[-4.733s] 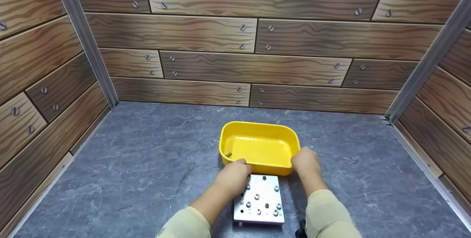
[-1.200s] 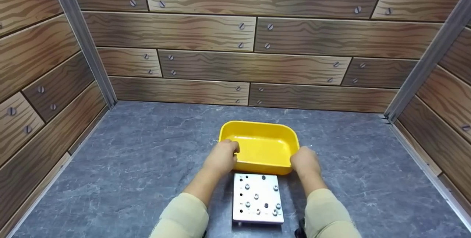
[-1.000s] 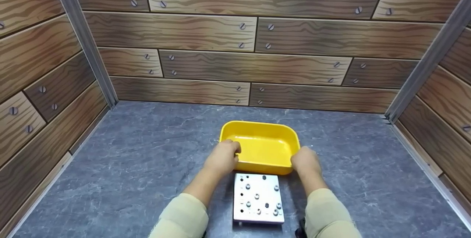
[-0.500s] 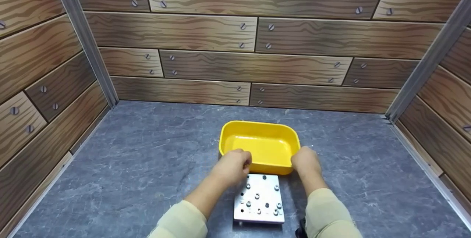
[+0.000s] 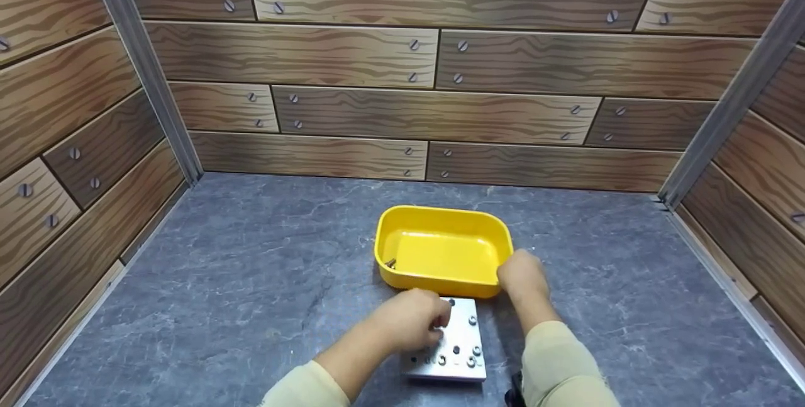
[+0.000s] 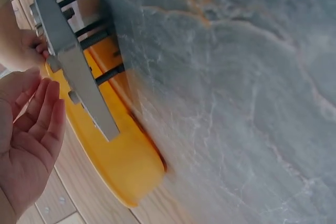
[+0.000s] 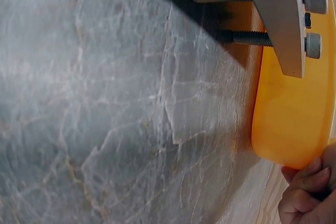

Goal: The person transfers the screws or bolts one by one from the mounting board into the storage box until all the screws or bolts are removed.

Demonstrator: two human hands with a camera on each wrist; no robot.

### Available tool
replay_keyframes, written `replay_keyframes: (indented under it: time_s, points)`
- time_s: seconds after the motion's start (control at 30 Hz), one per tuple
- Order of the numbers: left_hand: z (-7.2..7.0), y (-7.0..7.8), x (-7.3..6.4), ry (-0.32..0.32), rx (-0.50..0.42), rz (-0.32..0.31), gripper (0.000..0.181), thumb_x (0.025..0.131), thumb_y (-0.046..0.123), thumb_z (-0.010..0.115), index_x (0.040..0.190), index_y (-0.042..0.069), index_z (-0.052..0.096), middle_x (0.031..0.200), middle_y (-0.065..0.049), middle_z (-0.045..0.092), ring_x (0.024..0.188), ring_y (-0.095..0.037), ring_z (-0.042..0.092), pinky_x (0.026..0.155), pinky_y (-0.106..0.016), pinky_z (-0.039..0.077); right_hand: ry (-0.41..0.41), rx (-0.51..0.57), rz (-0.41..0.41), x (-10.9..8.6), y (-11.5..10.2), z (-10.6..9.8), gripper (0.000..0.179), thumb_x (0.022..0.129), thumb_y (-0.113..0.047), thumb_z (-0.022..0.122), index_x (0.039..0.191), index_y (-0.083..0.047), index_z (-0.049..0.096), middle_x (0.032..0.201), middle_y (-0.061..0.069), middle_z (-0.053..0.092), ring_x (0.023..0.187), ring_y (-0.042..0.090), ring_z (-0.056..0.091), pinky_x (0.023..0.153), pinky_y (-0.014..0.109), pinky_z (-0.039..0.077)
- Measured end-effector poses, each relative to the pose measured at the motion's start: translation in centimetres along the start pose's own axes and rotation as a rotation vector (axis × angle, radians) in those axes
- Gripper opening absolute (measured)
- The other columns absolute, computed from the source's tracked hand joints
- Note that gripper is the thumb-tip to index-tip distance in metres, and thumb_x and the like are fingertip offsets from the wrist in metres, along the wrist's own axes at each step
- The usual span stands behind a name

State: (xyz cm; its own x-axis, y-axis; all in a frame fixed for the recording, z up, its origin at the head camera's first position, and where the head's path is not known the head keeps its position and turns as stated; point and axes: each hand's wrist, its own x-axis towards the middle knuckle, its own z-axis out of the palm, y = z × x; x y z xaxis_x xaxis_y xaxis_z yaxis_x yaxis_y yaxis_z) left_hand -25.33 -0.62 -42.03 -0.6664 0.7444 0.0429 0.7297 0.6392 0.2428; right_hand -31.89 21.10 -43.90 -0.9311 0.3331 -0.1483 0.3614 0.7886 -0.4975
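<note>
Left hand (image 5: 409, 321), hold unclear, is overhanging the rectangular silver metal plate (image 5: 464, 334) toward ten o'clock; right hand (image 5: 524, 278) is gripping the oblong yellow tray (image 5: 445, 256) at four.

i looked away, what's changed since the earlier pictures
The left hand has drawn back from over the yellow tray to the metal plate; whether it holds anything is unclear. The right hand stays at the tray's right corner; tray and plate haven't visibly moved.
</note>
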Motion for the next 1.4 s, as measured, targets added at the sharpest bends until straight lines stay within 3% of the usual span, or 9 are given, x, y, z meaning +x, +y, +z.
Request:
replay_keyframes:
  time_s: [0.13, 0.37, 0.6, 0.77, 0.97, 1.2, 1.4]
  points:
    - [0.3, 0.3, -0.2, -0.044, -0.004, 0.033, 0.008, 0.076, 0.017, 0.068, 0.078, 0.018, 0.06, 0.069, 0.011, 0.051, 0.063, -0.004, 0.045, 0.06, -0.017, 0.04, -0.009, -0.007, 0.003, 0.1, -0.1, 0.1, 0.023, 0.082, -0.005, 0.045, 0.097, 0.007, 0.058, 0.084, 0.016, 0.058, 0.07, 0.024, 0.052, 0.059, 0.034, 0.045]
    - [0.5, 0.7, -0.7, -0.066, 0.039, 0.13, 0.009, 0.075, 0.019, 0.068, 0.079, 0.019, 0.061, 0.068, 0.011, 0.048, 0.062, -0.004, 0.043, 0.06, -0.016, 0.037, 0.0, -0.006, 0.002, 0.1, 0.0, 0.1, 0.022, 0.082, -0.005, 0.045, 0.096, 0.007, 0.058, 0.083, 0.016, 0.057, 0.069, 0.024, 0.052, 0.058, 0.033, 0.044]
    - [0.9, 1.2, -0.8, -0.114, 0.059, 0.116, 0.013, 0.071, 0.023, 0.072, 0.074, 0.021, 0.059, 0.066, 0.013, 0.045, 0.06, -0.002, 0.042, 0.056, -0.015, 0.036, -0.001, -0.018, -0.007, 0.0, -0.1, 0.0, 0.022, 0.082, -0.005, 0.045, 0.095, 0.008, 0.058, 0.083, 0.017, 0.058, 0.068, 0.025, 0.052, 0.057, 0.034, 0.045]
    - [1.1, 1.4, -0.8, -0.107, 0.102, 0.106, 0.012, 0.071, 0.021, 0.071, 0.073, 0.021, 0.06, 0.067, 0.012, 0.045, 0.06, -0.003, 0.043, 0.055, -0.017, 0.036, -0.002, -0.012, -0.003, 0.0, 0.0, 0.0, 0.021, 0.082, -0.004, 0.045, 0.094, 0.007, 0.058, 0.079, 0.015, 0.058, 0.066, 0.024, 0.052, 0.055, 0.032, 0.044]
    - [1.0, 1.5, -0.6, -0.143, 0.087, 0.103, 0.013, 0.07, 0.018, 0.071, 0.073, 0.02, 0.058, 0.066, 0.012, 0.045, 0.059, -0.004, 0.043, 0.055, -0.017, 0.037, -0.013, -0.013, 0.008, 0.1, 0.0, 0.0, 0.022, 0.083, -0.005, 0.046, 0.097, 0.007, 0.057, 0.08, 0.015, 0.057, 0.067, 0.024, 0.052, 0.056, 0.032, 0.043]
    - [1.3, 1.1, -0.6, -0.094, 0.117, 0.189, 0.017, 0.067, 0.019, 0.072, 0.073, 0.02, 0.057, 0.066, 0.012, 0.044, 0.059, -0.003, 0.041, 0.056, -0.014, 0.034, -0.022, -0.01, 0.012, 0.0, 0.0, 0.0, 0.024, 0.081, -0.004, 0.045, 0.097, 0.009, 0.057, 0.083, 0.016, 0.057, 0.068, 0.024, 0.051, 0.058, 0.033, 0.044]
    - [1.3, 0.8, -0.6, -0.099, 0.059, 0.178, 0.018, 0.067, 0.018, 0.071, 0.074, 0.02, 0.055, 0.065, 0.013, 0.044, 0.059, -0.003, 0.042, 0.055, -0.014, 0.034, -0.016, -0.003, 0.003, -0.1, 0.0, 0.0, 0.025, 0.081, -0.004, 0.045, 0.099, 0.009, 0.056, 0.084, 0.017, 0.057, 0.07, 0.025, 0.051, 0.059, 0.034, 0.044]
